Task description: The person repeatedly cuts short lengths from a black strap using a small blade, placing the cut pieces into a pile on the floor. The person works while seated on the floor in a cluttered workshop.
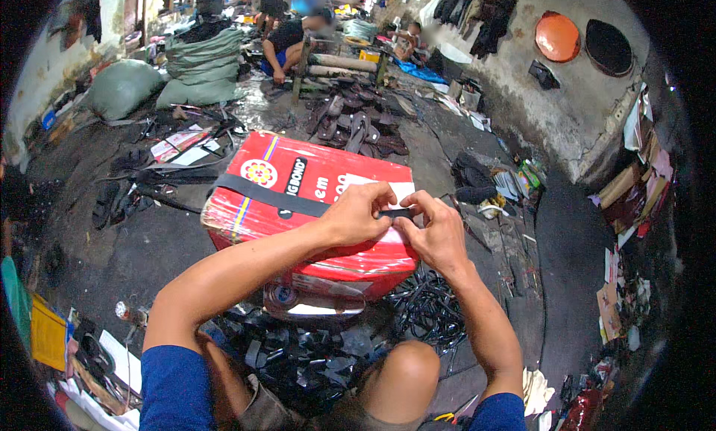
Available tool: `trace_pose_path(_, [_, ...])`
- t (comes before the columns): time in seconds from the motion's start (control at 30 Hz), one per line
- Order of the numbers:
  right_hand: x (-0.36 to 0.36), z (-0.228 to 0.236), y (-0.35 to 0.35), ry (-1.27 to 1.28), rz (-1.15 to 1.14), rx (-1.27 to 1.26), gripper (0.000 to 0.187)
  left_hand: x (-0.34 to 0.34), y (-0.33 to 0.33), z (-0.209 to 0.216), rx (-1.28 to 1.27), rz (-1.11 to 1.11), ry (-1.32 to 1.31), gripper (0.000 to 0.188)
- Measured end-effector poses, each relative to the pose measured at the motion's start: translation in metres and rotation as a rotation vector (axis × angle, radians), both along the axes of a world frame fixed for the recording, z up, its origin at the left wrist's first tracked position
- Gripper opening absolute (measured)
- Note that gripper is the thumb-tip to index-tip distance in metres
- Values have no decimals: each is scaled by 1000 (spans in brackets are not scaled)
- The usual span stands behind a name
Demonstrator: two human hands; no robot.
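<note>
A red cardboard box point(328, 263) stands in front of me, with a wide black strap point(272, 196) lying slantwise across its top. Over the box's right part my left hand point(359, 213) is closed, thumb and fingertips pinching the strap. Facing it, my right hand point(438, 233) pinches the strap's dark end close to the left fingertips. A pale paper patch on the box shows behind both hands. What the fingertips cover of the strap is hidden.
Many short black pieces point(306, 364) lie between my knees and the box, beside a heap of thin black strips point(429, 308). Dark sandals point(362, 129) are piled beyond the box. Green sacks point(201, 65) stand far left. A person point(287, 43) sits farther back.
</note>
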State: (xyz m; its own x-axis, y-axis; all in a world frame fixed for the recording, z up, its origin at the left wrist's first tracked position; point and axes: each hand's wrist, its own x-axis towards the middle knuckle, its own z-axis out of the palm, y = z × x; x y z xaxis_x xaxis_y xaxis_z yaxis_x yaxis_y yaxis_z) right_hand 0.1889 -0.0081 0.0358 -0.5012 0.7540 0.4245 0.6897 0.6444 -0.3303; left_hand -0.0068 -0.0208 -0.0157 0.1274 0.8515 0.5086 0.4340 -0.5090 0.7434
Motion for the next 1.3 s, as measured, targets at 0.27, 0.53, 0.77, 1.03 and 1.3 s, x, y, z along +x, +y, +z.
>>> trace_pose_path(0.27, [19, -3, 5, -28, 154, 202, 21, 9, -6, -1, 56, 66, 90, 20])
trace_pose_path(0.53, [26, -2, 7, -39, 206, 126, 17, 5, -6, -7, 138, 47, 92, 21])
trace_pose_path(0.77, [26, 3, 18, 54, 264, -10, 22, 3, -2, -5, 34, 31, 47, 23])
trace_pose_path(1.03, [25, -27, 24, 353, 163, -212, 17, 5, 5, -13, -17, 80, -21, 16])
trace_pose_path(1.3, [14, -60, 42, 868, 134, -722, 26, 10, 4, 1, -159, 163, 75, 17])
